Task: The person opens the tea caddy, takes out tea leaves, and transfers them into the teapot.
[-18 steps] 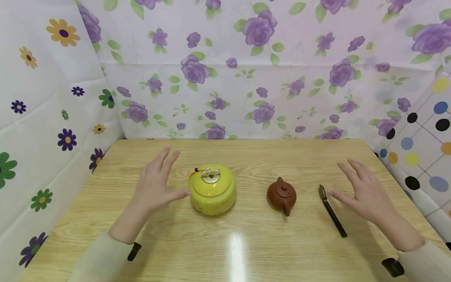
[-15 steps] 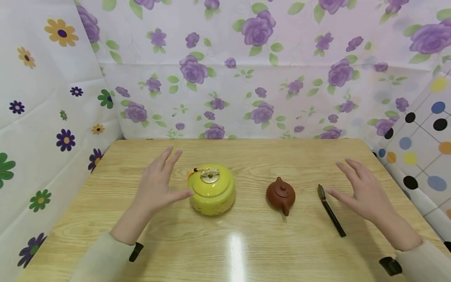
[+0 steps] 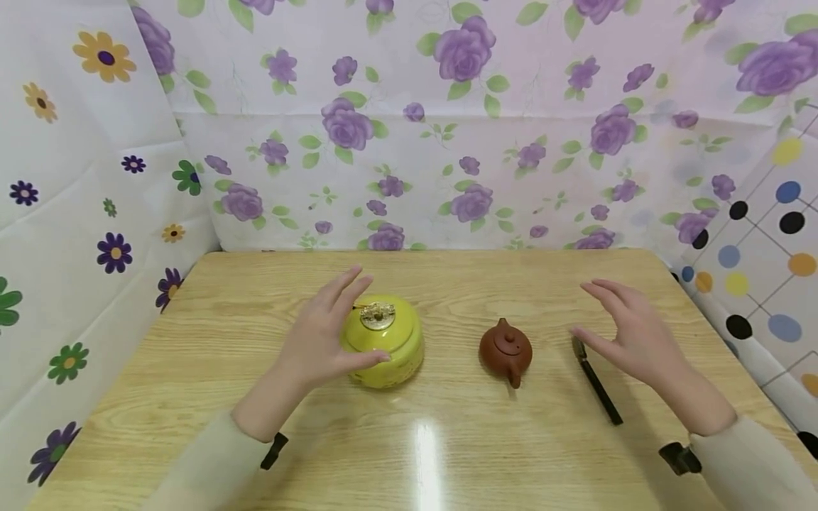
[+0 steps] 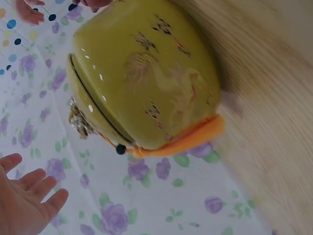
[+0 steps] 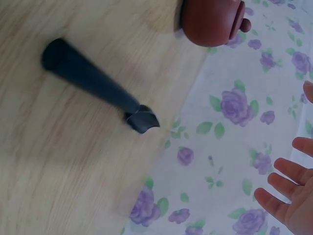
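Head view, jar (image 3: 395, 335) near left hand (image 3: 322, 337), black tool (image 3: 598, 385) near right hand (image 3: 639, 337), both grips parted

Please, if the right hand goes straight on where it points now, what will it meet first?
Probably the floral cloth behind the table; the line of the right hand seems to pass beyond the teapot, though depth is unclear.

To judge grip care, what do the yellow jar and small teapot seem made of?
Yellow jar: probably glazed ceramic, glossy, judging by its sharp highlights.
Small teapot: likely unglazed clay, reddish-brown with a softer sheen, though plastic can't be ruled out.
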{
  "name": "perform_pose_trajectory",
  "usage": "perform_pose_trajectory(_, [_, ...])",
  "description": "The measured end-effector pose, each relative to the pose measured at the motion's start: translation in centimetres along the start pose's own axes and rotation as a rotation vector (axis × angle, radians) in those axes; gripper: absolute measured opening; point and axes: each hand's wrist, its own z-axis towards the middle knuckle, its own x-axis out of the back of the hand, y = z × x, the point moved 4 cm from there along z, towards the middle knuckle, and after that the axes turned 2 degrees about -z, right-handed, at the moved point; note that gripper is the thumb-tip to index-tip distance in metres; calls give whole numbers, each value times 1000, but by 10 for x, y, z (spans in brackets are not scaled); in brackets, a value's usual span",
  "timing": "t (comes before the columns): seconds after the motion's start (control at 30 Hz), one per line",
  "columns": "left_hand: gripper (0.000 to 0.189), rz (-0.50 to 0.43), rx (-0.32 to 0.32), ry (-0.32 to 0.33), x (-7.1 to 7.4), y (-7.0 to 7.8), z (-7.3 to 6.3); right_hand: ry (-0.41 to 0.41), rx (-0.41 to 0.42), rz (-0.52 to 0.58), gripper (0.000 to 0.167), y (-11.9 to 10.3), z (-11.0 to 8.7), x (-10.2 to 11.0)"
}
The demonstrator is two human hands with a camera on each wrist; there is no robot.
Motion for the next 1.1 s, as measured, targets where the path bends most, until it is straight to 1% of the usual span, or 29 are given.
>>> perform_pose_trajectory(0.2, [96,-94,-38,21,-8,12,7,-1,25,31,60,-13,9,-1])
perform_pose_trajectory(0.37, [91,-195,-47,26,-16,20,11,3,32,52,54,-19,13,-3])
perform_pose_trajectory(0.47, [86,-250,-60,13,-22,27,13,-10,29,64,51,-23,15,-6])
perform_pose_trajectory(0.53, [85,-281,-59,-9,-26,31,14,-18,24,77,48,-25,17,-8])
perform_pose_trajectory(0.63, [85,-327,-53,-45,-31,39,17,-4,28,104,44,-28,20,-11])
perform_pose_trajectory(0.73, [84,-380,-24,-85,-38,44,19,23,27,131,40,-30,22,-14])
perform_pose_trajectory(0.83, [81,-431,18,-130,-47,49,21,28,12,157,36,-33,23,-17])
perform_pose_trajectory(0.97, [79,-490,85,-188,-57,57,23,-4,-15,190,32,-37,23,-24])
perform_pose_trajectory(1.03, [79,-502,104,-209,-63,60,23,-24,-27,199,31,-39,22,-27])
perform_pose_trajectory(1.1, [80,-487,112,-232,-70,63,23,-42,-31,199,30,-40,22,-30])
